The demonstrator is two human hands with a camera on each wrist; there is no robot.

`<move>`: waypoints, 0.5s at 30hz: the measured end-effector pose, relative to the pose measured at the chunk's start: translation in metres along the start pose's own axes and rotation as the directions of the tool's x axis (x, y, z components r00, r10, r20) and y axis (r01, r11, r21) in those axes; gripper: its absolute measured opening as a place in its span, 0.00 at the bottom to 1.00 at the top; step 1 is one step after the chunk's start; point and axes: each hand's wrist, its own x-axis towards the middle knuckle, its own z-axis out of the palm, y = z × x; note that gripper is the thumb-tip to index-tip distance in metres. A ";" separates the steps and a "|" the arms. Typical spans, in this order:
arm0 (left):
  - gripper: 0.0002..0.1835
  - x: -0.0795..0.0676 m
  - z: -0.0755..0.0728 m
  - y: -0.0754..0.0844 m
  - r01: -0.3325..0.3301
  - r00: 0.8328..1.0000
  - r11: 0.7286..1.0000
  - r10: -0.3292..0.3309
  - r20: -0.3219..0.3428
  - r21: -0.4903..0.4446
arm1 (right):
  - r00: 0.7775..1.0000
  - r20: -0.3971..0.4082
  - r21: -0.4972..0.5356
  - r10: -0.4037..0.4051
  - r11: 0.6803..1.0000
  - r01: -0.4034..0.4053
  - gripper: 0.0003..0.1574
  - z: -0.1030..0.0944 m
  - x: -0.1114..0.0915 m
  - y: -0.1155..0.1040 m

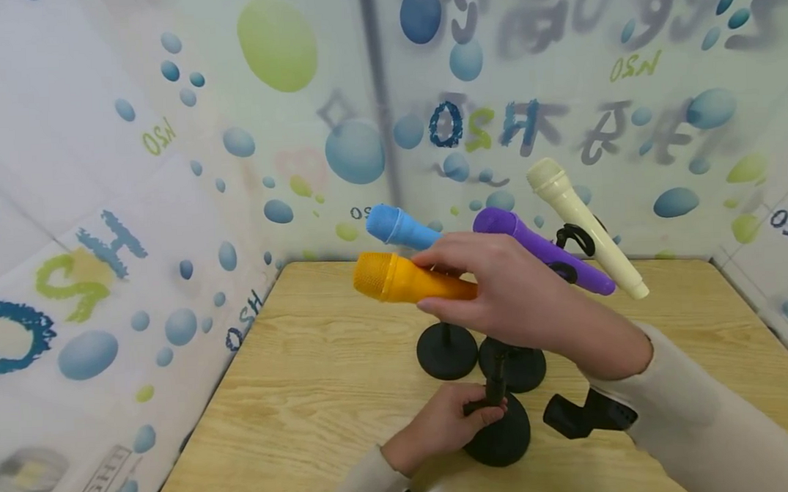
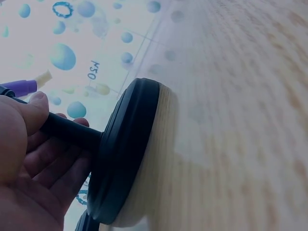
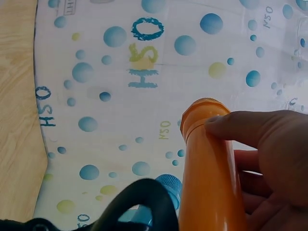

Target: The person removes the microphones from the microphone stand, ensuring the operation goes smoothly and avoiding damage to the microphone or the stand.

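Observation:
My right hand (image 1: 511, 288) grips a yellow-orange toy microphone (image 1: 375, 277) by its body, head pointing left, above the table. In the right wrist view its thumb rests near the neck of the microphone (image 3: 209, 178), and a curved black clip (image 3: 139, 197) shows beside it. My left hand (image 1: 444, 423) holds the short pole (image 2: 72, 132) of a black microphone stand, low down near its round base (image 1: 504, 443). The base stands on the table. Behind my right hand, a blue microphone (image 1: 403, 227) is partly hidden.
A purple microphone (image 1: 539, 247) and a cream microphone (image 1: 584, 219) lean tilted in black clips at the back right. Two more round black bases (image 1: 446, 354) stand behind the held stand on the wooden table (image 1: 294, 368). Patterned walls (image 1: 233, 194) close in the back and sides.

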 end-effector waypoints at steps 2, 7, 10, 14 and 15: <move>0.08 0.000 0.000 0.000 0.002 1.000 1.000 -0.002 0.005 0.003 | 1.000 -0.009 -0.007 0.004 1.000 -0.004 0.24 -0.002 -0.004 0.002; 0.10 -0.001 0.000 0.000 0.011 1.000 1.000 -0.011 0.021 0.004 | 0.999 -0.048 -0.013 -0.007 1.000 0.007 0.22 -0.006 -0.014 0.007; 0.09 -0.001 -0.001 0.001 0.019 1.000 1.000 -0.019 0.025 -0.001 | 0.998 -0.066 -0.015 -0.006 1.000 0.005 0.22 -0.010 -0.020 0.010; 0.08 -0.001 -0.001 0.001 0.028 0.999 1.000 -0.028 0.018 0.007 | 0.997 -0.076 -0.027 0.012 1.000 -0.014 0.23 -0.014 -0.028 0.014; 0.07 -0.001 -0.001 0.001 0.032 0.999 0.999 -0.032 0.017 0.008 | 0.997 -0.076 -0.031 0.020 0.999 -0.022 0.24 -0.016 -0.030 0.015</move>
